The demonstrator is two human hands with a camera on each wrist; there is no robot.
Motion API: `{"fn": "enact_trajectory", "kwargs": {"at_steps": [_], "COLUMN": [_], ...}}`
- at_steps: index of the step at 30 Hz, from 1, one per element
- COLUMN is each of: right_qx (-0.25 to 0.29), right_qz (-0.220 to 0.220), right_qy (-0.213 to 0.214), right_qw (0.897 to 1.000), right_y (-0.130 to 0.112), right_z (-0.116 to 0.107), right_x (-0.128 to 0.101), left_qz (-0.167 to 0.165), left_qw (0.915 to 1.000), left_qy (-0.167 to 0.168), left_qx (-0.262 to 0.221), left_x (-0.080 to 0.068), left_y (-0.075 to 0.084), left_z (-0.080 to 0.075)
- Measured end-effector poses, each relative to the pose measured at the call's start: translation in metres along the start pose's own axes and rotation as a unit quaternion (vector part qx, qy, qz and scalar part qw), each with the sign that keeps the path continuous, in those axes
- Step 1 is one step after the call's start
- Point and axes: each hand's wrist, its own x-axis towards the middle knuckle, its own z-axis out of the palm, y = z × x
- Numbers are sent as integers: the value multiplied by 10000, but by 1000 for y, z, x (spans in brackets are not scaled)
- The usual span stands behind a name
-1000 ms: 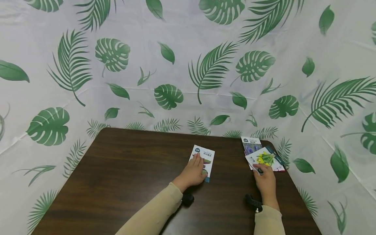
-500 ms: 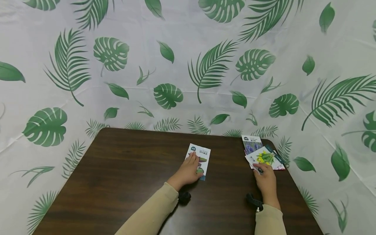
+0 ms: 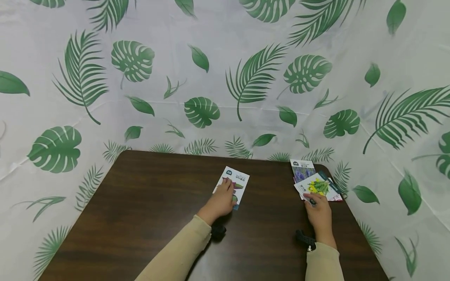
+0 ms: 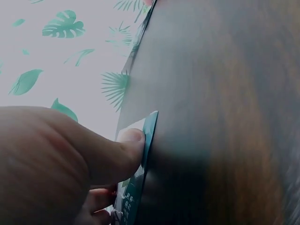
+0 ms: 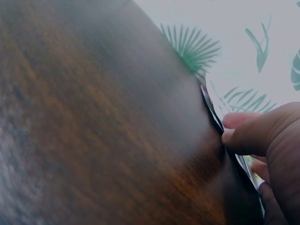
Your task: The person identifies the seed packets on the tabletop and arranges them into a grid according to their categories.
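Note:
A white seed packet [image 3: 241, 187] with vegetable pictures and a blue end strip lies in the middle of the dark table. My left hand [image 3: 218, 201] rests on it, fingers stretched over its left part. In the left wrist view the thumb [image 4: 129, 145] presses near the packet's blue-green edge. At the table's far right, a packet with yellow flowers [image 3: 318, 185] overlaps one with purple flowers [image 3: 303, 173] and others partly hidden below. My right hand [image 3: 320, 214] touches its near edge, thumb and fingers on top. In the right wrist view, fingertips [image 5: 228, 137] sit right at the pile's edge.
A brown wooden table [image 3: 140, 195] fills the lower part of the head view. Behind it hangs a white cloth [image 3: 158, 128] with green leaves. Black wrist devices [image 3: 218, 232] are worn under both wrists.
My left hand has slid the vegetable packet to the left and slightly away from me, turning it a little. My right hand has stayed at the flower packets.

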Motion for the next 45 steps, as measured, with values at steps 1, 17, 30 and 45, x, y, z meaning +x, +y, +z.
{"fn": "enact_trajectory", "kwargs": {"at_steps": [1, 17, 30, 45], "right_qx": [22, 147, 77, 119], "right_qz": [-8, -176, -84, -109], "right_qy": [-2, 143, 88, 107], "right_qw": [10000, 9996, 9999, 9998], "right_y": [0, -2, -4, -2], "right_z": [0, -4, -3, -4], "right_x": [1, 0, 0, 4], "left_qz": [-20, -766, -916, -1450], "left_qw": [10000, 9934, 9949, 9830], "left_qy": [-31, 337, 374, 570], "left_qx": [-9, -791, -219, -975], "left_x": [1, -2, 1, -10], "left_y": [-1, -28, -54, -85], "left_z": [-1, -10, -22, -40]}}
